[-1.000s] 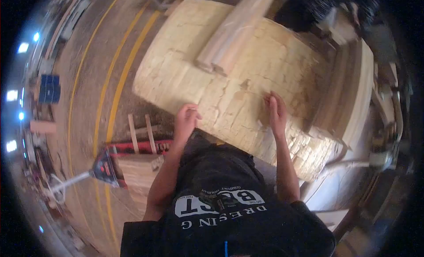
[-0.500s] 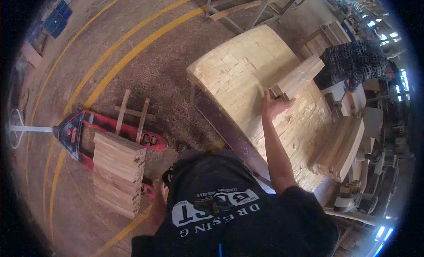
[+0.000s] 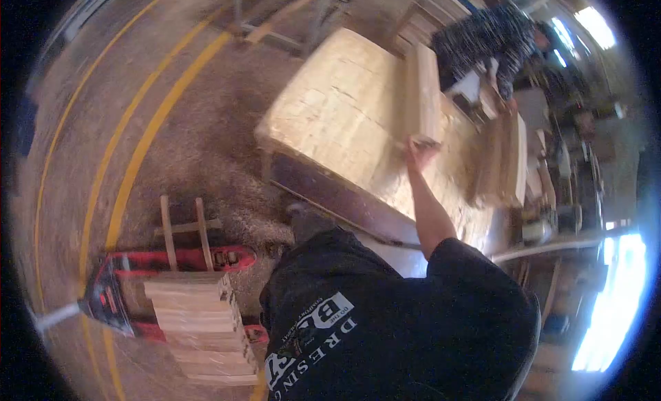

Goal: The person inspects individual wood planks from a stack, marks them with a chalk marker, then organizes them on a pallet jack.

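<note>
The right hand [image 3: 423,155] is at the near end of a bundle of wooden strips [image 3: 422,98], touching its end. The thumb looks spread from the palm, but blur hides whether the fingers grip it or merely press. The left hand is out of view, so its state cannot be told.

The bundle lies on the table [image 3: 330,98], its length running from near to far. The handling looks partway along, as a judgement: this bundle has the hand on it, a second stack [image 3: 501,163] sits on the right side of the table, and a larger pile [image 3: 200,325] rests on the red pallet truck [image 3: 237,258] at near left. How much is done or left (no count is readable) cannot be told.

The tabletop is pale, with cracked, patchy marks, and catches a bright sheen towards the near right; its near side is dark. Two thin slats [image 3: 169,232] extend beyond the pile over the truck. Yellow lines [image 3: 162,111] curve along the dusty floor [image 3: 206,160] on the left. At far right, a person in patterned clothing [image 3: 475,46] bends beside the table, and strong light glares at the right edge of the room.
</note>
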`<state>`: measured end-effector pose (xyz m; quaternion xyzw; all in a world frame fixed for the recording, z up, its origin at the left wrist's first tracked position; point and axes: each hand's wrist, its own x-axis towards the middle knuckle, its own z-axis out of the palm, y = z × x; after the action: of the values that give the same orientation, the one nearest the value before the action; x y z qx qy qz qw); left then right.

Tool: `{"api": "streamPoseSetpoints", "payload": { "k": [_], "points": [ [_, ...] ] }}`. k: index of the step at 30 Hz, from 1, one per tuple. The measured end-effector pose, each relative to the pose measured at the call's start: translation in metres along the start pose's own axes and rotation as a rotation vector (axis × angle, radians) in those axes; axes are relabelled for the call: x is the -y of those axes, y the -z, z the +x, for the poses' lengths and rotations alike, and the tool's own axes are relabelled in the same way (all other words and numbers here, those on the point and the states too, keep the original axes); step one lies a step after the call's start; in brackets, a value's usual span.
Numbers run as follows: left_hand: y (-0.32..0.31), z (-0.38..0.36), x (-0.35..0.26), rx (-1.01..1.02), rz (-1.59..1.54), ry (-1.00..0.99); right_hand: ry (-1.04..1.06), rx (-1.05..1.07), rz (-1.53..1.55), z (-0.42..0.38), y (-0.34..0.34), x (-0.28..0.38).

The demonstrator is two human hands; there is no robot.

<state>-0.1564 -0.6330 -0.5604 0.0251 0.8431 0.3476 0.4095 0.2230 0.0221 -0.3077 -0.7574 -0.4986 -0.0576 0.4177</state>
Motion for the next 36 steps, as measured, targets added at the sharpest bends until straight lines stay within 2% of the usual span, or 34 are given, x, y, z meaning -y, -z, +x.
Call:
{"api": "streamPoseSetpoints", "payload": {
  "k": [1,2,4,6,7,8,9,10,11,12,13,15,16,17,18,19,20,22,23,24,25,26,28,29,30,31,32,33,34,35,36],
  "points": [
    [0.005,0.014,-0.007,0.026,-0.009,0.001,-0.036,-0.107,-0.065,-0.015,-0.004,0.011],
    [0.01,0.028,-0.015,0.044,-0.032,-0.001,-0.047,-0.107,-0.091,-0.036,0.001,0.019],
    [0.017,0.055,-0.03,0.073,-0.079,-0.007,0.04,-0.184,0.214,-0.08,0.02,0.09],
    [0.027,0.079,-0.05,0.1,-0.132,-0.052,0.065,0.142,0.479,-0.136,0.04,0.172],
    [0.025,0.09,-0.071,0.119,-0.126,-0.111,0.175,0.32,0.516,-0.167,0.036,0.201],
    [0.033,0.092,-0.086,0.087,-0.114,-0.164,0.407,0.528,0.541,-0.193,0.041,0.227],
    [0.042,0.095,-0.105,0.001,-0.075,-0.209,0.35,0.862,0.627,-0.222,0.028,0.245],
    [0.052,0.093,-0.126,-0.131,-0.026,-0.225,0.623,1.011,0.613,-0.245,0.017,0.272],
    [0.066,0.096,-0.148,-0.267,0.014,-0.215,0.706,1.232,0.623,-0.267,0.004,0.296],
    [0.078,0.094,-0.173,-0.401,0.037,-0.198,0.734,1.411,0.803,-0.299,-0.032,0.296],
    [0.085,0.086,-0.193,-0.52,0.046,-0.182,0.779,1.516,0.857,-0.317,-0.047,0.311],
    [0.091,0.069,-0.219,-0.675,0.079,-0.153,1.033,1.852,0.657,-0.336,-0.082,0.341],
    [0.087,0.065,-0.224,-0.691,0.081,-0.113,1.196,1.912,0.638,-0.35,-0.115,0.349],
    [0.074,0.057,-0.217,-0.639,0.04,-0.012,1.231,1.937,0.637,-0.356,-0.139,0.359],
    [0.06,0.047,-0.211,-0.586,0.005,0.091,1.216,2.077,0.483,-0.361,-0.161,0.369],
    [0.048,0.037,-0.175,-0.427,-0.401,0.095,1.194,2.2,0.321,-0.37,-0.181,0.379],
    [0.037,0.025,-0.138,-0.295,-0.791,0.163,1.223,2.207,0.318,-0.387,-0.187,0.386],
    [0.003,-0.014,-0.102,-0.365,-0.956,-0.201,1.103,2.244,0.268,-0.399,-0.227,0.386],
    [0.006,-0.031,-0.116,-0.484,-0.678,-0.307,1.153,2.249,0.261,-0.413,-0.255,0.379],
    [0.01,-0.049,-0.134,-0.633,-0.396,-0.378,1.085,2.286,0.248,-0.429,-0.286,0.368],
    [0.019,-0.058,-0.146,-0.687,-1.038,-0.014,1.019,2.321,0.232,-0.443,-0.305,0.367],
    [0.024,-0.061,-0.146,-0.664,-1.669,0.377,1.074,2.325,0.224,-0.453,-0.311,0.37],
    [0.023,-0.051,-0.118,-0.692,-1.769,0.373,0.276,2.682,-0.065,-0.479,-0.308,0.377],
    [0.025,-0.043,-0.102,-0.701,-1.828,0.37,0.307,2.678,-0.074,-0.493,-0.293,0.389],
    [0.027,-0.03,-0.086,-0.697,-1.844,0.363,0.422,2.609,-0.196,-0.508,-0.274,0.394],
    [0.024,-0.016,-0.074,-0.688,-1.708,0.316,0.526,2.524,-0.32,-0.522,-0.252,0.396],
    [0.021,-0.001,-0.054,-0.675,-1.649,0.286,0.538,2.509,-0.325,-0.54,-0.236,0.396],
    [0.019,0.015,-0.033,-0.665,-1.591,0.257,0.652,2.434,-0.319,-0.56,-0.221,0.399],
    [0.004,0.043,-0.011,-0.625,-1.895,0.323,0.775,2.357,-0.307,-0.58,-0.21,0.406],
    [-0.01,0.071,0.011,-0.614,-2.2,0.419,0.813,2.333,-0.316,-0.602,-0.196,0.414],
    [-0.006,0.081,0.006,-0.622,-2.226,0.459,0.812,2.374,-0.226,-0.627,-0.181,0.423]
  ]
}}
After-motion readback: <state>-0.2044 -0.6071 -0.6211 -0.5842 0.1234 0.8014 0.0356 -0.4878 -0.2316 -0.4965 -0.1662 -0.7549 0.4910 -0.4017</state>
